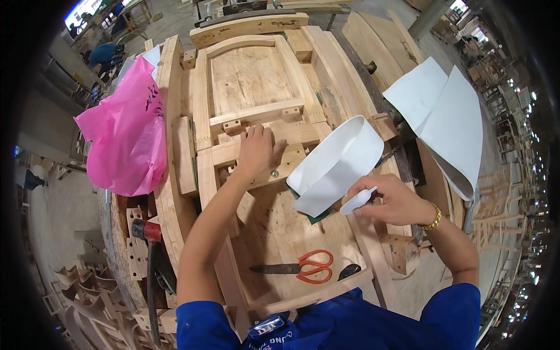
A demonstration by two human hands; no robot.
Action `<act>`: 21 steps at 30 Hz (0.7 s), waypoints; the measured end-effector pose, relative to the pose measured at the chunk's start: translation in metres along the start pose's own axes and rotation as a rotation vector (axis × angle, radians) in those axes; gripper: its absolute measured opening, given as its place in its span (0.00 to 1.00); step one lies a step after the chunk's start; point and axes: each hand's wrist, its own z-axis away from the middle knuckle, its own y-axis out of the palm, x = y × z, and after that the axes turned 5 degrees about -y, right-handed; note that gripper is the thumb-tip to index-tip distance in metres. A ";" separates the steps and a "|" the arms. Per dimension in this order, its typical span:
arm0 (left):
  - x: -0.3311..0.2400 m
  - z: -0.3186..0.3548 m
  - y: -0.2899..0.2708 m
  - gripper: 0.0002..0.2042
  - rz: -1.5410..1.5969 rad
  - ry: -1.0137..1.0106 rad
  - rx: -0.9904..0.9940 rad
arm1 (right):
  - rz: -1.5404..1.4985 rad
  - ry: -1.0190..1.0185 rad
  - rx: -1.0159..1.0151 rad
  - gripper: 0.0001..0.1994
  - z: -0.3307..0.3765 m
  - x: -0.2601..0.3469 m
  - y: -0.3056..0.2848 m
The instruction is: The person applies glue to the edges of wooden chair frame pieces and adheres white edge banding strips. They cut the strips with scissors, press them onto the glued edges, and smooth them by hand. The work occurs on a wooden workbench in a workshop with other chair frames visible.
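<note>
Right hand [392, 201] pinches the near end of a smooth white strip [338, 163], curled into a loop right of centre. Left hand [258, 153] lies open, flat on the pale, rough wooden frame [248, 76]. Orange-handled scissors [303, 267] lie nearer.

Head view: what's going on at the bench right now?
A person leans over a wooden frame jig. The left hand presses flat on a crosspiece, while the right hand pinches the end of a curled white strip. Red-handled scissors lie on the board below; a pink plastic bag sits to the left.
</note>
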 end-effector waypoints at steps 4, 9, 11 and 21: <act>0.001 0.001 0.003 0.17 0.013 -0.006 -0.036 | 0.004 -0.022 0.040 0.12 -0.012 0.001 -0.001; -0.004 0.002 0.000 0.18 -0.006 -0.020 0.013 | 0.009 0.206 0.016 0.11 -0.025 0.004 -0.020; -0.003 0.002 -0.001 0.19 -0.011 -0.038 0.006 | -0.206 0.187 -0.192 0.11 -0.033 -0.014 -0.027; -0.006 -0.003 -0.005 0.23 0.057 -0.137 0.091 | -0.503 0.092 -0.580 0.10 -0.086 -0.059 -0.066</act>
